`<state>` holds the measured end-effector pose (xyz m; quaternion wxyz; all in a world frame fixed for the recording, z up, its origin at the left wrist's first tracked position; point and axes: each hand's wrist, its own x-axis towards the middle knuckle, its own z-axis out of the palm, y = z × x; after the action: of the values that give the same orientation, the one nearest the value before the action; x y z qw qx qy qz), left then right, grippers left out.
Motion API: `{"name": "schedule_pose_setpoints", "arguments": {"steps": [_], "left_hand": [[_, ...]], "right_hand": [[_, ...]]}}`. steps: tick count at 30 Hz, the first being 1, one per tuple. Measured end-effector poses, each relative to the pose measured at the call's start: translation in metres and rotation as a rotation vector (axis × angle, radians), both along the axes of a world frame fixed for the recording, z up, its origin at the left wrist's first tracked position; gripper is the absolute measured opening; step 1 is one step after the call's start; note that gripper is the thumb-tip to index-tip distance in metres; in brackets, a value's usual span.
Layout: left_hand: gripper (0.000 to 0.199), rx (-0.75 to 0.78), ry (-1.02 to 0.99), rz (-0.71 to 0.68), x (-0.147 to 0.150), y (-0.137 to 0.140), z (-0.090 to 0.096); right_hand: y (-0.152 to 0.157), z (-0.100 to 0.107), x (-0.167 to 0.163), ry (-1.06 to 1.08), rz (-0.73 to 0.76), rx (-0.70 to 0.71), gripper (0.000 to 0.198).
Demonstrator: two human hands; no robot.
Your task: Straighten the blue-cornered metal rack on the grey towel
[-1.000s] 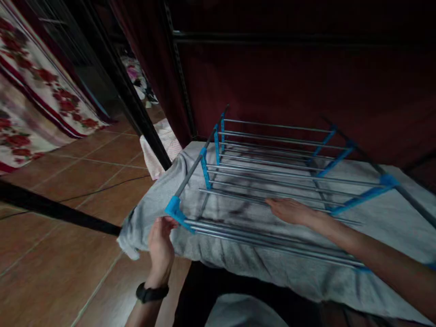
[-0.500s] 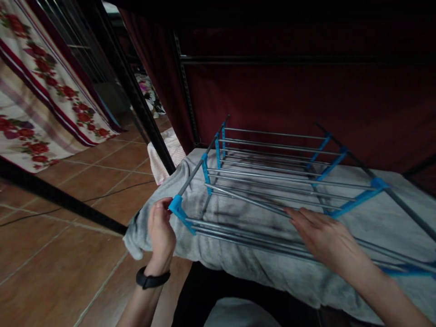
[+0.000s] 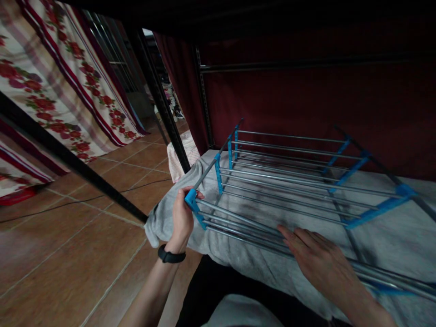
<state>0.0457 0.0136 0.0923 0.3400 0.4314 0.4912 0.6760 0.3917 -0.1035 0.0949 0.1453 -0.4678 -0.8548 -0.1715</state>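
A folded drying rack (image 3: pixel 293 179) with silver rods and blue plastic joints lies flat on a grey cloth (image 3: pixel 384 227). My left hand (image 3: pixel 182 217), with a black wristband, grips the rack's near-left blue corner joint (image 3: pixel 191 199). My right hand (image 3: pixel 318 259) lies palm down, fingers spread, on the nearest silver rods at the front of the rack.
A dark red fabric wall (image 3: pixel 306 95) rises behind the rack. A black metal post (image 3: pixel 160 100) slants at the left. A floral cloth (image 3: pixel 57 91) hangs at far left over the brown tiled floor (image 3: pixel 68 245). A pink-white cloth (image 3: pixel 179 154) lies beside the post.
My right hand has slid from the rack's middle rods back to the nearest ones. My left hand went from below the corner to gripping the blue joint. The view has tilted up and left.
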Motion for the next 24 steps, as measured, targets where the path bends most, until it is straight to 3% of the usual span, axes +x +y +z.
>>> {"name": "schedule_pose_setpoints", "arguments": {"steps": [4,9,24], "left_hand": [[0.041,0.012,-0.164,-0.075,0.002,-0.002,0.000],[0.039,0.008,-0.217,-0.097,0.005,-0.003,0.002],[0.043,-0.024,-0.183,-0.071,0.004,-0.003,-0.001]], "right_hand": [[-0.006,-0.002,0.005,0.015,0.010,0.004,0.045],[-0.011,-0.002,0.012,0.022,0.012,0.002,0.047],[-0.003,0.001,0.007,0.048,0.046,-0.008,0.050]]}}
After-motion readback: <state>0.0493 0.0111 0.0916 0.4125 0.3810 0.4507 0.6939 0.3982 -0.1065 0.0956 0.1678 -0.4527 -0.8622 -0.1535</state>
